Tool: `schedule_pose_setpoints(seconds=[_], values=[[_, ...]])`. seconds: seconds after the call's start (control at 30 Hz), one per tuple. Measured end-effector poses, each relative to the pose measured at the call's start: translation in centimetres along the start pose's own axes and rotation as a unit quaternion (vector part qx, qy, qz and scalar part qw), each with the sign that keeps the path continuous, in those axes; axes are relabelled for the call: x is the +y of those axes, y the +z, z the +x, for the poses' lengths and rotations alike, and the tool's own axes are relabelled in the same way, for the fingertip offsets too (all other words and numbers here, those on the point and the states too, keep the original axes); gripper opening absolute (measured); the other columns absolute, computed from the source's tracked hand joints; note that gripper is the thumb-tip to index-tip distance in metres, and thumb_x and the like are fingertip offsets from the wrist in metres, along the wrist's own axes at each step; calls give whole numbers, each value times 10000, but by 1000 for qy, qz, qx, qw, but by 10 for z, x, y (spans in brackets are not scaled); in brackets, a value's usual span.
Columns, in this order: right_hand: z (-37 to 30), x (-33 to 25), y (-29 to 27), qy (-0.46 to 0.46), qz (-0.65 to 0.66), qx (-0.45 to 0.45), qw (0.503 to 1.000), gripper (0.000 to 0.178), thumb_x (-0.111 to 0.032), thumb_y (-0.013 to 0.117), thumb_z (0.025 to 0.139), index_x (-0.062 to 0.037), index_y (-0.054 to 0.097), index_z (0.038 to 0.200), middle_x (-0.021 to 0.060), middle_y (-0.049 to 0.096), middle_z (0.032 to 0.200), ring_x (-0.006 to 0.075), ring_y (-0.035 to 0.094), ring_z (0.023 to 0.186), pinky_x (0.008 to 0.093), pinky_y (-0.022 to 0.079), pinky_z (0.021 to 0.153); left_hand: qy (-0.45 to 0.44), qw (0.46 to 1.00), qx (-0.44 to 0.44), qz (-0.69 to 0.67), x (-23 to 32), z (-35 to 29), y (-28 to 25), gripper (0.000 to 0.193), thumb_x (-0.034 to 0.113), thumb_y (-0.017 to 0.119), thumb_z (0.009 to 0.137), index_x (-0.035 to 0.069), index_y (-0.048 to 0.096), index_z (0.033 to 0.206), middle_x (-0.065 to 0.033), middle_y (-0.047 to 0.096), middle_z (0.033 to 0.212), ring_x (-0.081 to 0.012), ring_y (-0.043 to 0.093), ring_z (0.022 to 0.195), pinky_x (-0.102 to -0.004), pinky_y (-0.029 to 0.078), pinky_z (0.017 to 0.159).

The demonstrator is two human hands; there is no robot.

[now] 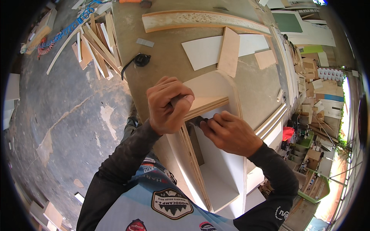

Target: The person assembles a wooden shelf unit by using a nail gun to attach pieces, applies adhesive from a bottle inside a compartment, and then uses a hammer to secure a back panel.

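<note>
An open plywood cabinet with pale inner faces and bare layered edges stands before me. A shelf board crosses its upper part. Over the cabinet's left side, my left hand is raised with its fingers curled closed; what they hold, if anything, is hidden. Lower and to the right, my right hand pinches a small dark piece just below the shelf's front edge. The kind of that piece does not show, and I cannot tell whether it touches the board.
On the worktable lie a black tape measure, a curved wooden piece, white panels and a plywood offcut. Wood strips and a blue coiled hose are at the left. Green crates and scraps crowd the right.
</note>
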State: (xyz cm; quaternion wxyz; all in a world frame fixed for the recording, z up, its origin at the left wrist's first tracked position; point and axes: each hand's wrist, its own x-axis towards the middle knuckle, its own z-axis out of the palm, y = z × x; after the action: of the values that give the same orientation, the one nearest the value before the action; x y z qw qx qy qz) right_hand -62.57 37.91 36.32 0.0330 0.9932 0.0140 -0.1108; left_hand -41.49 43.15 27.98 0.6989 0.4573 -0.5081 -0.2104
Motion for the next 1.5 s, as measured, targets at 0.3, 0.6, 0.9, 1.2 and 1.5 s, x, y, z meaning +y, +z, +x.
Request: schedule_pose_setpoints(seconds=[0.3,0.6,0.9,1.2,1.5], values=[[2,-1,-12,-8,29,-19,999,221,-124,646,836,0,704,1010,43,616,828,166,597,817,283,475,809,11,1000,2,13,-3,-2,-1,95,48,570,703,-25,629,689,-84,617,632,-186,492,555,-336,403,601],[6,-4,-3,31,-20,-8,999,202,-130,658,825,-14,714,981,41,602,804,160,586,800,283,477,786,6,1000,4,2,-1,-1,-1,53,27,586,707,6,634,696,-74,596,632,-210,502,563,-334,397,609],[0,2,-4,17,34,25,999,187,-126,665,804,-1,701,937,42,600,806,175,596,808,286,484,790,1,1000,4,-5,-1,-2,0,84,33,566,705,-18,631,692,-79,598,626,-195,490,573,-331,397,597],[1,-5,-1,31,28,26,999,206,-122,653,785,-10,708,950,45,598,801,168,596,795,287,483,802,13,1000,9,-3,-4,-2,1,83,32,566,711,-14,633,694,-67,586,607,-187,481,551,-339,394,603],[6,-10,1,59,29,27,997,182,-110,656,792,-24,711,943,34,594,778,158,582,774,258,474,771,13,1000,6,2,-2,0,1,116,59,562,711,-17,648,700,-55,564,566,-164,451,534,-329,390,601]])
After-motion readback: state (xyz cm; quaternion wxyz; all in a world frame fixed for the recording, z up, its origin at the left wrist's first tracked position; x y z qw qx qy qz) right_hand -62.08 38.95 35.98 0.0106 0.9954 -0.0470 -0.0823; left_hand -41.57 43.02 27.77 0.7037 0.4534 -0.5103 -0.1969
